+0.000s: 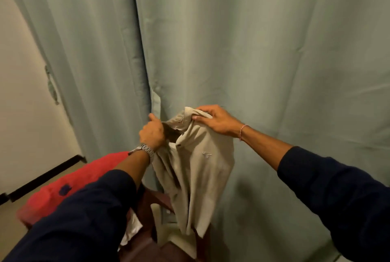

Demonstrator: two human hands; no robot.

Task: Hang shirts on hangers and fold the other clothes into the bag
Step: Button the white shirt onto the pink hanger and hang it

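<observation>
A beige polo shirt (200, 168) with a small chest logo hangs in the air in front of a pale green curtain. My right hand (215, 122) pinches its collar at the top right. My left hand (152, 134), with a metal watch on the wrist, grips the shirt's left shoulder edge, fingers curled. The shirt's lower half droops down over a dark wooden chair. A red garment (69, 181) with a dark logo lies at the lower left, partly hidden by my left sleeve. No hanger or bag is visible.
The pale green curtain (253, 50) fills the view behind the shirt. A cream wall (23, 103) with a black skirting strip stands at the left. A dark brown chair (152, 238) holds some white cloth (133, 228) below my hands.
</observation>
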